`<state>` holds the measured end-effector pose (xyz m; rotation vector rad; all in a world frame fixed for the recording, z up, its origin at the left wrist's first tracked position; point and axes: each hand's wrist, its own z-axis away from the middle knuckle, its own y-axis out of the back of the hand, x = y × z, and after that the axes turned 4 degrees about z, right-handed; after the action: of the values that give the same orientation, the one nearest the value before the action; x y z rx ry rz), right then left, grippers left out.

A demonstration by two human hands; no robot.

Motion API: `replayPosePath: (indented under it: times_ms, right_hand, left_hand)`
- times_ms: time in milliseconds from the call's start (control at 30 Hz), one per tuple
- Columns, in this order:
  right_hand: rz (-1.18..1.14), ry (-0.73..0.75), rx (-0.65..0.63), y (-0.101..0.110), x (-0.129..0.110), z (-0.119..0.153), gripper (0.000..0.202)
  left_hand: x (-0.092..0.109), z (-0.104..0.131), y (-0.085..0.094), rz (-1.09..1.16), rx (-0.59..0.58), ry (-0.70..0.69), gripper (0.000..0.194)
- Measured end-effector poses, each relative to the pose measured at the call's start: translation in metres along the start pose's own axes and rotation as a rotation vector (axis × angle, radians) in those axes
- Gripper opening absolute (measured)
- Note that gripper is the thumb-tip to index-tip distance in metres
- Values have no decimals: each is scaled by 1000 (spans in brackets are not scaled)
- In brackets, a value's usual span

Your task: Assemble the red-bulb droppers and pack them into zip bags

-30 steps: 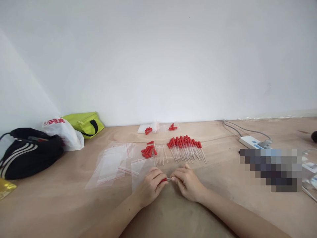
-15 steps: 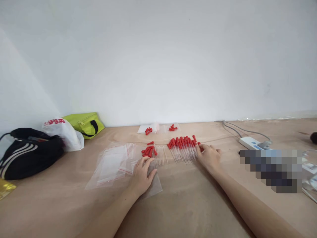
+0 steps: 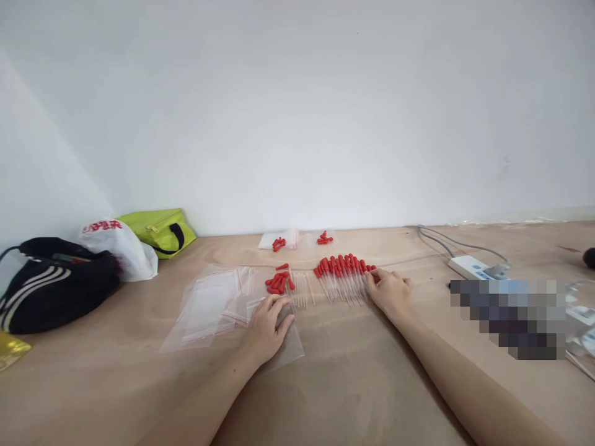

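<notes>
tan tabletop [image 3: 344,384] | pale wall [image 3: 297,124] | left hand [image 3: 267,328] unclenched on bag [image 3: 292,347] | right hand [image 3: 389,293] by droppers [image 3: 343,272], grip unclear

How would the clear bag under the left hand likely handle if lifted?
The clear bag would probably flop, as it looks thin and lies flat. It is likely light, being see-through film. Its smooth surface may let it slide when pushed.

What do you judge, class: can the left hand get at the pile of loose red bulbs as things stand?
Probably yes: the left hand lies over a clear bag with its fingertips just short of the loose red bulbs, and nothing visible stands between them.
</notes>
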<state>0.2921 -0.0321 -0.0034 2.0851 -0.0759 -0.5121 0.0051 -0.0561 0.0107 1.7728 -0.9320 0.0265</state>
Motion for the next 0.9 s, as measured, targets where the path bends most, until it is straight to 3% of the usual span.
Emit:
replayPosePath:
  times_ms: [200,300,500,733,900]
  right_hand:
    - [-19,265,154,-1,-38,26,23]
    - [-75,372,105,-2,-71,39,22]
    - [-70,253,-111,-9,-120,41,16]
    - [35,205,-243,-10,-133,34,16]
    - [108,245,-238,-9,-129,37,21]
  left_hand:
    - [5,-3,0,-77,-27,-22,13]
    - [7,-5,-1,-85,-36,-30,18]
    - [5,-6,-2,-77,-58,-38,20]
    - [-9,-10,2,-25,57,87,17]
    - [-15,-19,5,-94,87,80,13]
